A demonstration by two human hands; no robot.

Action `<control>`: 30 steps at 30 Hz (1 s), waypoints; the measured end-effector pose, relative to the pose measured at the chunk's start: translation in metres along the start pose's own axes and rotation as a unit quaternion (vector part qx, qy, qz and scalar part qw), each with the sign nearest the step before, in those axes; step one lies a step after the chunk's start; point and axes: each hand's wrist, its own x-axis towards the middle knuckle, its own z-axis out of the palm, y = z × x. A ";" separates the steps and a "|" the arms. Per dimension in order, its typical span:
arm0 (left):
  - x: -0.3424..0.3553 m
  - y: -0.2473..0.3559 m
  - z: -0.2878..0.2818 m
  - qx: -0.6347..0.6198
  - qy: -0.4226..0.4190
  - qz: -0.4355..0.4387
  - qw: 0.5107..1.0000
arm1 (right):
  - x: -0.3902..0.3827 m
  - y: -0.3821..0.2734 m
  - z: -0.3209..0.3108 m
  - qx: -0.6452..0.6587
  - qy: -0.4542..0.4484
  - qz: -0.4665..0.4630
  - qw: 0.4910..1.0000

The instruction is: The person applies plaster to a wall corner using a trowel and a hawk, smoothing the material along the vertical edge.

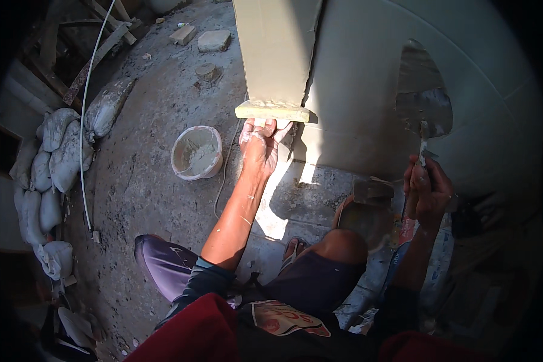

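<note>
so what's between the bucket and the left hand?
Head view: between the bucket and the left hand lies only bare dusty floor, crossed by a thin cable.

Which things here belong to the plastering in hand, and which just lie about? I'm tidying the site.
In hand:
- left hand steadying the flat board against the wall
- right hand with a grip on the trowel
- bucket of mortar

Lying about:
- filled sacks
- loose blocks
- white hose
- wooden planks
</note>
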 end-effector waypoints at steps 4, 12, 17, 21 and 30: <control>-0.017 0.058 0.117 0.067 -0.091 0.065 0.992 | -0.005 0.014 -0.001 0.008 0.012 0.027 1.000; -0.037 0.149 0.168 0.086 -0.202 0.154 0.964 | 0.004 0.028 0.023 -0.098 -0.030 0.008 0.995; -0.043 0.143 0.073 0.043 -0.155 0.112 0.981 | 0.014 0.029 0.050 -0.195 -0.080 -0.081 0.974; -0.043 0.111 0.011 0.002 -0.157 0.037 0.987 | 0.030 -0.001 0.051 -0.221 -0.110 -0.127 0.961; -0.039 0.112 -0.049 -0.157 -0.167 -0.051 0.972 | 0.061 -0.040 0.085 -0.157 -0.198 0.034 0.967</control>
